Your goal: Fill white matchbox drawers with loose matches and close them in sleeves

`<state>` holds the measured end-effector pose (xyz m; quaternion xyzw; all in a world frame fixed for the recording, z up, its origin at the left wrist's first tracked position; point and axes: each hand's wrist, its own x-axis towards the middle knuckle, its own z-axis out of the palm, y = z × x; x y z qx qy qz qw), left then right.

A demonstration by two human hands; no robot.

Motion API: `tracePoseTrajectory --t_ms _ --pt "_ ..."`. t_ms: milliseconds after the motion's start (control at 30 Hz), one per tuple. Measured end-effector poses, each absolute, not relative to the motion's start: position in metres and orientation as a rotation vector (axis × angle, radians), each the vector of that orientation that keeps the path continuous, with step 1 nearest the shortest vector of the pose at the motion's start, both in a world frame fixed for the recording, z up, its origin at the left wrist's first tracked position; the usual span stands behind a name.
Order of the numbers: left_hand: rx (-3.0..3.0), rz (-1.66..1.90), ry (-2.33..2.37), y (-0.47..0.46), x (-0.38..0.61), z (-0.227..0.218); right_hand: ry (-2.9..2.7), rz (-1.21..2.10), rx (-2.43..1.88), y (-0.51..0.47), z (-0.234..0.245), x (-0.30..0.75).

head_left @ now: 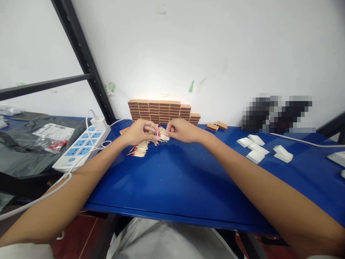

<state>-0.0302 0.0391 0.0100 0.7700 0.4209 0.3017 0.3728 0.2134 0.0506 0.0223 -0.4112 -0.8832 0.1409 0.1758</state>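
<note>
Both my hands meet over the far middle of the blue table [172, 180]. My left hand [140, 131] pinches a small bundle of red-tipped matches [157, 136]. My right hand [181, 130] pinches a small white matchbox tray [164, 136] that has red-tipped matches in it. The two hands touch at the tray. A loose heap of matches [140, 149] lies on the table just below my left hand. Behind the hands, brown matchboxes [161, 110] are stacked in a low wall against the white wall.
Two loose brown matchboxes [217, 126] lie right of the stack. Several white trays [265, 150] are scattered at the right. A white-and-blue power strip [81, 146] with cables sits at the table's left edge, beside grey plastic bags [35, 144] and a black rack post [86, 64].
</note>
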Motion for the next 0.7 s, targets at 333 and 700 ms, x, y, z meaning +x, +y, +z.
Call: tracePoseTrajectory --t_ms 333,700 --pt "1.987 0.918 1.178 0.04 -0.033 0.015 -2.373 0.242 -1.183 0.05 0.025 0.214" --pt "2.025 1.089 1.338 0.047 -0.037 0.013 -2.534 0.351 -1.28 0.041 -0.004 0.195"
